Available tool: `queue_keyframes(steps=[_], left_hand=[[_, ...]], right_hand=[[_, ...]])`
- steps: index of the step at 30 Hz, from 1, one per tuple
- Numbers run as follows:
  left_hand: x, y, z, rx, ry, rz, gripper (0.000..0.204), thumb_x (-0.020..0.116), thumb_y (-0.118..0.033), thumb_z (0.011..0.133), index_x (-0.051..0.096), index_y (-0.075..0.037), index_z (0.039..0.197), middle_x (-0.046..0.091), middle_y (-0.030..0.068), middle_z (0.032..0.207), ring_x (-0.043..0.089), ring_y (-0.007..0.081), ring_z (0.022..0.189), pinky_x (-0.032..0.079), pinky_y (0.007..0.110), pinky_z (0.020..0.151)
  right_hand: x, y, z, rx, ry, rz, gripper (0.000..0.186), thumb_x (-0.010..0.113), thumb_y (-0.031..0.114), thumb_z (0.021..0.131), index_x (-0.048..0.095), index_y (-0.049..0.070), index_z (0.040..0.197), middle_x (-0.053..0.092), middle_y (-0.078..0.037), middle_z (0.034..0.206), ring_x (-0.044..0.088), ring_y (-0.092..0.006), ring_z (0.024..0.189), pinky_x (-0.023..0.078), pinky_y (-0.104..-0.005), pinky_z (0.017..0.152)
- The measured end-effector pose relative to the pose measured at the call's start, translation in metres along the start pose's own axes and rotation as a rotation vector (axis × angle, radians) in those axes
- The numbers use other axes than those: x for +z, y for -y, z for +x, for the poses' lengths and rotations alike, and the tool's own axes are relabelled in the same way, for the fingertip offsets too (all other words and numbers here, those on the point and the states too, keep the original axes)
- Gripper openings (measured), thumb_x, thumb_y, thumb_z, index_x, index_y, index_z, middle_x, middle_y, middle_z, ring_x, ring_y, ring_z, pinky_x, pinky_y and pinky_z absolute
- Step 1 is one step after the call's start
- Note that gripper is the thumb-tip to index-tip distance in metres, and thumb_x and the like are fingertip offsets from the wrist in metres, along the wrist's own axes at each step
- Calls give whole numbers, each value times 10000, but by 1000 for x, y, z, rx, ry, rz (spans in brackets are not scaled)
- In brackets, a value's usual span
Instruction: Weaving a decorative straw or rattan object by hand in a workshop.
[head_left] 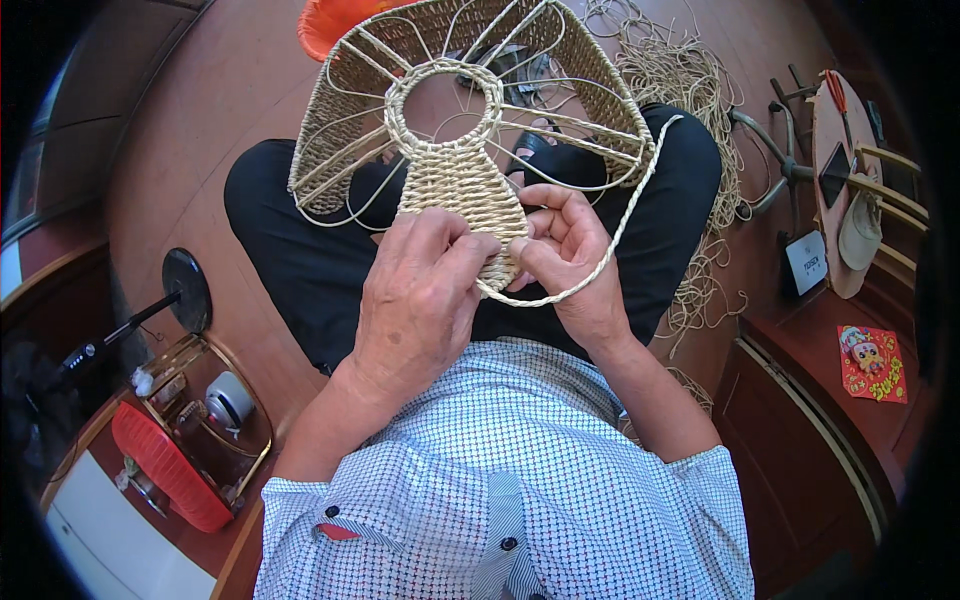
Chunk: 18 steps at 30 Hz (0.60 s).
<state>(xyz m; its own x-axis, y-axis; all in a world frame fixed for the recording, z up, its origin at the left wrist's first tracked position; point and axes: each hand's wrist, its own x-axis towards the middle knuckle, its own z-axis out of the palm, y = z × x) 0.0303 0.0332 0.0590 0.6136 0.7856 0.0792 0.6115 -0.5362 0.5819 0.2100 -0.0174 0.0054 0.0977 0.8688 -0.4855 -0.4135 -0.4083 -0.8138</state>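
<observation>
Woven seagrass-type frame: its narrow panel (452, 190) sits over the lap of the black trousers (295, 250), tip by the lap's near edge; cord-wrapped ring (394, 105) & wide woven wall (318, 160) w/ thin wire loops reach past the lap's far edge.

L hand (415, 295): grip clamped on panel's lower L side, thumb laid across the weave. R hand (583, 262): thumb against panel's R edge, other digits curled nearby; can't tell if grip is closed on edge or on a strand, tips partly hidden. Twisted cord (540, 301) leaves the panel tip, loops under R hand, free end up by R edge of lap. Loose cord heap (675, 85) on floor (170, 170), beyond lap's R edge.

Step looks like working cord in at the tip. To do it well: L grip firm so panel doesn't swivel; pull each pass snug, not so hard the edges pinch in; push rows tight w/ thumb; keep twist in cord; match the taper both sides; keep free end clear of wire loops, else prob. snags.
</observation>
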Motion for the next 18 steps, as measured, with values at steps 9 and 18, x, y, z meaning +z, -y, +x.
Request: queue_keyframes(steps=[9,18], left_hand=[[10,3,16,29,-59,-257,271,735,76,800,694,-44,1040,655,119,936,672,334,880,545,438,808],[-2,8,10,-499,-63,-1115,58,714,10,1001,723,16,1058,683,-10,999,663,58,901,547,231,759]], right_hand=[[-7,-9,4,42,123,254,587,689,96,975,418,-24,1482,678,-110,1205,697,-102,936,595,-221,694],[-9,-16,1,81,203,450,655,737,181,992,414,54,1548,650,-26,1127,599,-64,815,519,-230,659]])
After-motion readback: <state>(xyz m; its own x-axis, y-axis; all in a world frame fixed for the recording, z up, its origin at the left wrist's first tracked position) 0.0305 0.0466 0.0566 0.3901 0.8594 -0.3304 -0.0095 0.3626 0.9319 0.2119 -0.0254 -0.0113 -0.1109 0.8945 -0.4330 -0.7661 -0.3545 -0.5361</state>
